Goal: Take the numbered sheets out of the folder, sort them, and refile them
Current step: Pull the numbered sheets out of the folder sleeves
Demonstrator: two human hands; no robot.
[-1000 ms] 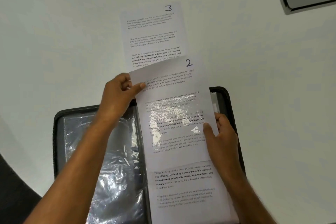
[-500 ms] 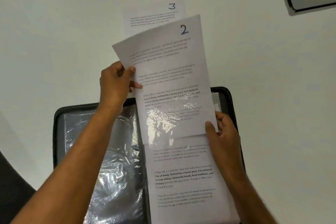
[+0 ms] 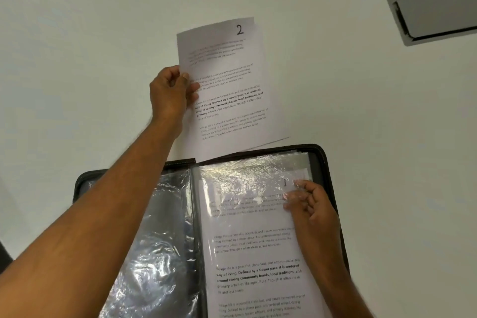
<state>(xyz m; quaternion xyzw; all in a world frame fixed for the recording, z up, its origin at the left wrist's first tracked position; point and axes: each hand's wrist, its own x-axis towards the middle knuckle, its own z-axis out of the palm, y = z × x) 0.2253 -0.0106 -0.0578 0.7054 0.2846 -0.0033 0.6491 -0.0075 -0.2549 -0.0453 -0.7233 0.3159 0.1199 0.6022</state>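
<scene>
Sheet 2 (image 3: 227, 85) beyond open folder (image 3: 333, 162); sheet 1 (image 3: 258, 253) sleeved

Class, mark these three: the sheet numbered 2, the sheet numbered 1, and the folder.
sheet numbered 2 (image 3: 232, 90): head view, middle of the page.
sheet numbered 1 (image 3: 255, 253): head view, mid-page under plastic.
folder (image 3: 318, 150): head view, dark top-right rim.

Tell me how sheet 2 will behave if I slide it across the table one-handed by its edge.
Sheet 2 is one thin page, pinched at its side edge by the left hand, so it's probably floppy and very light. Its near edge looks slightly lifted, so pushing may buckle it. The white table looks smooth; expect easy sliding.
</scene>
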